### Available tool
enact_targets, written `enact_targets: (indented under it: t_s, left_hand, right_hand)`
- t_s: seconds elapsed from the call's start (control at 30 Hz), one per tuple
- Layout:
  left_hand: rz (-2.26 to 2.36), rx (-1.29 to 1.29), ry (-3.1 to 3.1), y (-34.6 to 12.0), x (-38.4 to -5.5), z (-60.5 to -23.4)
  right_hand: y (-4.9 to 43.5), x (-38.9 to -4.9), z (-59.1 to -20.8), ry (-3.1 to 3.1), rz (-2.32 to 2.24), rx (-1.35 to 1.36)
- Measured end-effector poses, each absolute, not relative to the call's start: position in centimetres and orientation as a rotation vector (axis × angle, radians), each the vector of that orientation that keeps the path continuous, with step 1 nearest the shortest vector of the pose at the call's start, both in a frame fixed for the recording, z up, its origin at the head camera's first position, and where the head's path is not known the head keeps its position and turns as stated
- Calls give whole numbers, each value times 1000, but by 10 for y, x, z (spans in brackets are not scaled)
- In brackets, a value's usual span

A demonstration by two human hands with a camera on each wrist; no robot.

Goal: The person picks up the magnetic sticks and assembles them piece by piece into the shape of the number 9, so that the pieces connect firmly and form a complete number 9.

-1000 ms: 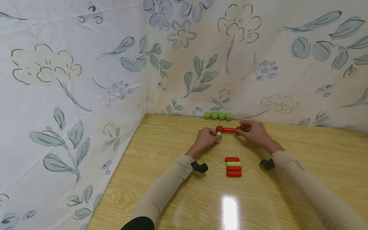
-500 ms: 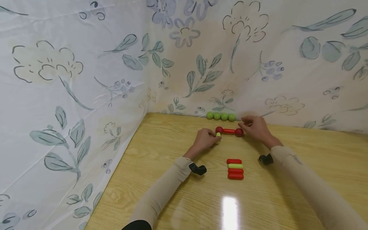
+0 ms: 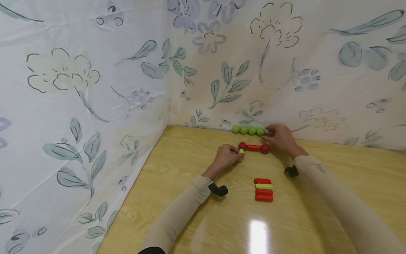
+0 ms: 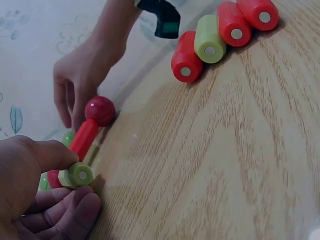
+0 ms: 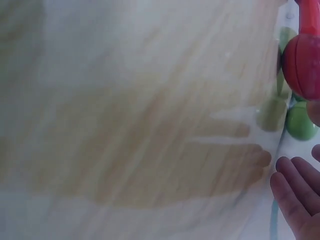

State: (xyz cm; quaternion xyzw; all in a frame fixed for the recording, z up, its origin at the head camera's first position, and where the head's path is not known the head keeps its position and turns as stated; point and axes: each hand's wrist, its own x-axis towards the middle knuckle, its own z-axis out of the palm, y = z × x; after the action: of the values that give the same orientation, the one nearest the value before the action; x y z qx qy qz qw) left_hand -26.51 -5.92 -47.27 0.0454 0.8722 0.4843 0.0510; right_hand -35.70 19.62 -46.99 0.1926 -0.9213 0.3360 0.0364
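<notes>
My left hand (image 3: 226,156) pinches a short yellow-green magnetic rod (image 4: 77,175) between thumb and fingers, its round metal end showing in the left wrist view. The rod's far end meets a dark red ball (image 3: 242,145). From that ball a red rod (image 3: 253,147) runs right to a second dark red ball (image 3: 264,148), making a corner shape on the table. My right hand (image 3: 280,138) is behind and right of the second ball, fingers loosely bent and holding nothing. Its fingertips are right by the end of a row of several green balls (image 3: 252,131).
Nearer to me on the wooden table (image 3: 177,183) lie several rods side by side: red rods (image 3: 264,198) and one yellow-green rod (image 3: 264,186). A floral cloth (image 3: 203,88) hangs along the table's back and left edges, right behind the green balls.
My right hand has let go of the right-hand red ball and moved back toward the green balls. The left hand keeps its pinch on the yellow-green rod.
</notes>
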Motion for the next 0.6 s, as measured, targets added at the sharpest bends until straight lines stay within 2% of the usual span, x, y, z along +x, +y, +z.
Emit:
enact_targets:
  t_s: [0.6]
  left_hand:
    - [1453, 157, 2676, -57, -263, -472]
  right_hand:
    - [181, -367, -474, -2775, 986, 607]
